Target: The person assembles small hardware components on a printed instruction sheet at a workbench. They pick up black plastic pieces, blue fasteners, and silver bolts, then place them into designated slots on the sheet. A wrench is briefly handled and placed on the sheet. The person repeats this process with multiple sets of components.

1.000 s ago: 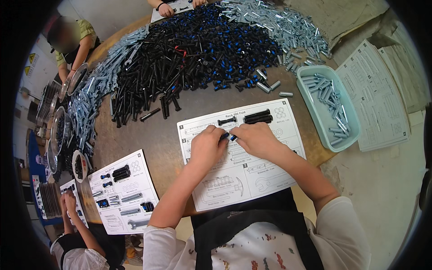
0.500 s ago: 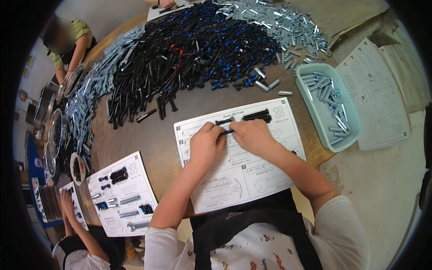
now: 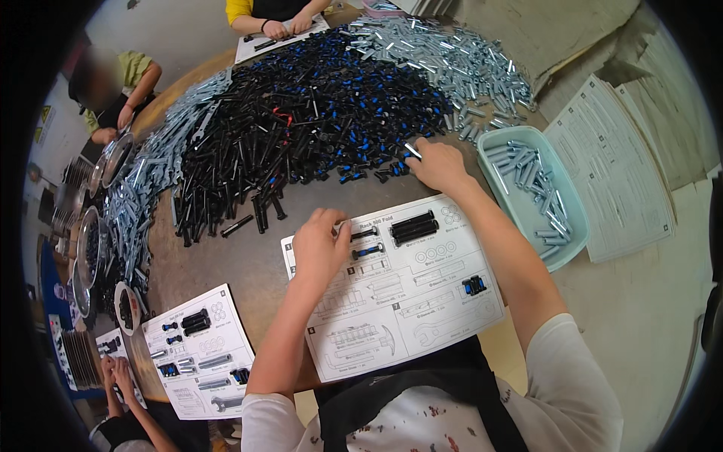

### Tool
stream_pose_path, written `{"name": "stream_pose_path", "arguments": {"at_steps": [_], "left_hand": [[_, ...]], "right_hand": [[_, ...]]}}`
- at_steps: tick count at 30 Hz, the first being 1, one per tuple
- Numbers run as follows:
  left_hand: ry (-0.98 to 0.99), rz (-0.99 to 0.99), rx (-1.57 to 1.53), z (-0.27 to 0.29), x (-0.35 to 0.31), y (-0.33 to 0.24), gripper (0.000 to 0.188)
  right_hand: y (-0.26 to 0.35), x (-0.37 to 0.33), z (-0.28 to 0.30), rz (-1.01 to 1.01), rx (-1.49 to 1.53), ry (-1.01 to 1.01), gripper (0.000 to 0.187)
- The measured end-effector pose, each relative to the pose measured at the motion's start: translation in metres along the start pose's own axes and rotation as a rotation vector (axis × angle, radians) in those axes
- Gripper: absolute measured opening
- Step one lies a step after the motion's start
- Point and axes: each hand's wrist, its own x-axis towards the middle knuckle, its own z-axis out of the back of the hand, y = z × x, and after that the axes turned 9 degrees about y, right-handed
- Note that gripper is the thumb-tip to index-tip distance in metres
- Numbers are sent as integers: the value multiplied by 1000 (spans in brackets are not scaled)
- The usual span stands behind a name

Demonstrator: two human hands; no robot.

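Observation:
My left hand (image 3: 320,245) rests at the upper left of a printed parts sheet (image 3: 444,331), fingers curled and closed; what they hold, if anything, is hidden. Just right of its fingertips lies a black bolt (image 3: 365,233), and below that a black bolt with a blue band (image 3: 367,251). My right hand (image 3: 440,164) reaches past the sheet to the pile's near edge, its fingers closed around a silver metal sleeve (image 3: 412,151). Several long black bolts (image 3: 414,226) lie together at the sheet's top, and short blue-banded bolts (image 3: 474,285) at its right.
A big heap of black bolts (image 3: 301,120) fills the table's far side, with silver wrenches (image 3: 139,181) left and silver sleeves (image 3: 482,68) right. A pale green tray (image 3: 576,239) of sleeves stands right. Another laid-out sheet (image 3: 184,407) is at left. Co-workers' hands (image 3: 290,26) work around the table.
My right hand has left the sheet and moved up and right to the loose sleeves. My left hand has shifted left; the blue-banded bolt now lies on the sheet. The view has tilted slightly.

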Motion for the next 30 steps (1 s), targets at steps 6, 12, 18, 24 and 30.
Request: {"name": "stream_pose_path", "arguments": {"at_steps": [6,12,18,24,30], "left_hand": [[-1,40,95,-12,28,26,30],[36,115,75,-30,43,25,31],[-27,49,76,-35,47,29,20],[-33,-33,-187,8,7,31,13],[246,3,-268,18,-107,4,13]], "right_hand": [[69,3,-31,197,124,19,29],[86,2,-43,362,325,78,27],[74,-3,-29,267,532,24,30],[60,-40,-20,340,811,54,20],[76,-130,-31,503,783,281,22]]}}
